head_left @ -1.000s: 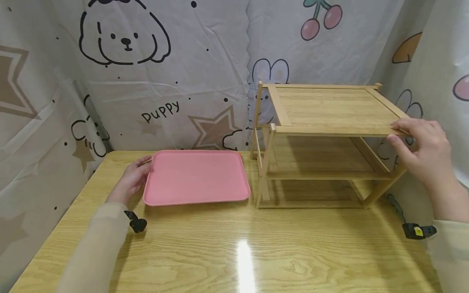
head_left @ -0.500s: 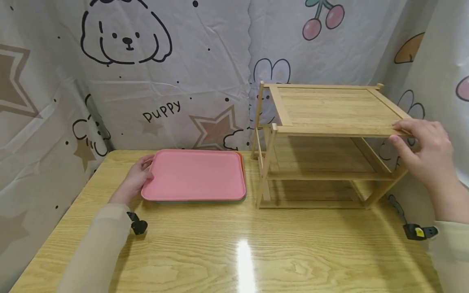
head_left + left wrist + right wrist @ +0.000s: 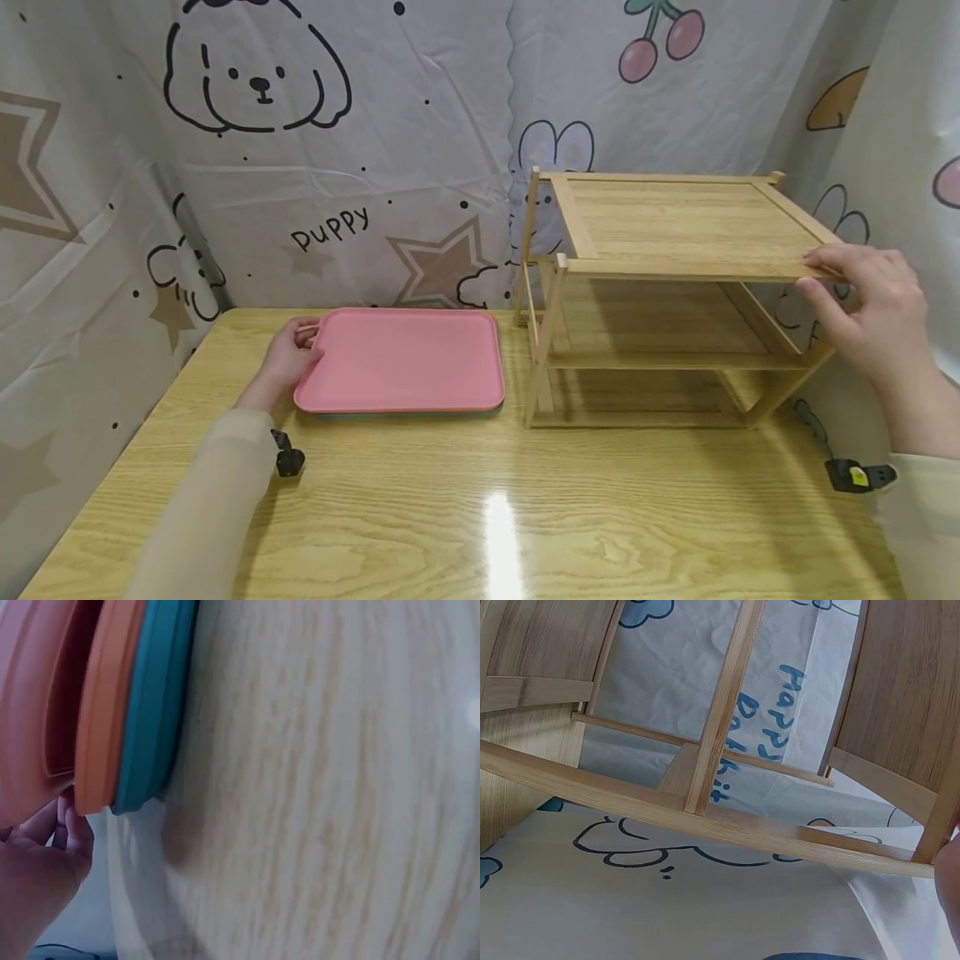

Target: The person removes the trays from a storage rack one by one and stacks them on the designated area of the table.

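Note:
At the left, a pink tray [image 3: 405, 358] lies on top of an orange tray [image 3: 107, 712] and a teal tray [image 3: 156, 705]. My left hand [image 3: 288, 358] pinches the pink tray's left edge, thumb on the rim and fingers beneath. In the left wrist view, a gap shows between the pink and orange trays, with the fingertips beside it. My right hand [image 3: 873, 304] grips the front right corner of the three-level wooden shelf [image 3: 682, 225], fingers on the top board and thumb at its front edge. Only a sliver of that hand shows in the right wrist view.
Both the trays and the shelf stand on a wood-grain table [image 3: 405, 508]. Behind them hangs a printed cloth [image 3: 427, 150], with more cloth along both sides. The shelf's left legs stand close to the trays' right edge.
The pink tray has shifted back and slightly left, lining up over the lower trays. My left thumb has come onto its rim, and that hand has moved slightly right. My right hand stays put.

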`<act>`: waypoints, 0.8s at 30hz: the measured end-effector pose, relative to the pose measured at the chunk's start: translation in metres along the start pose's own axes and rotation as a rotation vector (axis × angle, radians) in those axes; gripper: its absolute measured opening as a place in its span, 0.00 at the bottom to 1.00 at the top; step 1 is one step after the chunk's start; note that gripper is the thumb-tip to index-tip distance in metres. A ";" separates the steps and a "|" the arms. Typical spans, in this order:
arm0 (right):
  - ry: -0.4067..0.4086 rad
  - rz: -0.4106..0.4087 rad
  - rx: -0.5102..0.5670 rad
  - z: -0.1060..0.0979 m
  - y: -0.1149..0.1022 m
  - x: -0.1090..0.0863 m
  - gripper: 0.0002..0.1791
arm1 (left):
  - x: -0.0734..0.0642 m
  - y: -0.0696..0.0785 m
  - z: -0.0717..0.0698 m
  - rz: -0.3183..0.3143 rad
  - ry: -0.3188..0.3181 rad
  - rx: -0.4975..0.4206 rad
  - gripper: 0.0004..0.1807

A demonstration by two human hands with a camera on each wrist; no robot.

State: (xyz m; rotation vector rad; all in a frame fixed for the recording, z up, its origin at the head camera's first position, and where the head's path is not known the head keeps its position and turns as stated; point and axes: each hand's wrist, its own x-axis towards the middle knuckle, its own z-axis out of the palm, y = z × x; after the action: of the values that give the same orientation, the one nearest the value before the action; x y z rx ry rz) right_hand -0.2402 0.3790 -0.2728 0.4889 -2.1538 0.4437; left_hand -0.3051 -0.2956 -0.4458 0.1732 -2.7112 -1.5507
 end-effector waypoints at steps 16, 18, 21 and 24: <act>0.004 -0.003 -0.003 0.000 0.001 -0.001 0.27 | 0.004 -0.009 0.003 0.019 0.021 -0.088 0.29; -0.001 -0.002 -0.001 0.000 0.000 0.000 0.27 | 0.005 -0.009 0.005 -0.010 0.020 -0.062 0.30; -0.007 -0.002 0.000 0.000 0.000 0.000 0.27 | 0.007 -0.011 0.007 -0.005 0.032 -0.029 0.29; -0.013 0.001 -0.005 0.000 0.000 0.000 0.27 | 0.007 -0.010 0.008 -0.002 0.026 0.004 0.28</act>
State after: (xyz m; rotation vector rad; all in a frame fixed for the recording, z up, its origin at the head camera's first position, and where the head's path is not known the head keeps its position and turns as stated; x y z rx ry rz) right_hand -0.2400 0.3789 -0.2722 0.4892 -2.1672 0.4368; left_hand -0.3114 -0.2946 -0.4591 0.1950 -2.6960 -1.5322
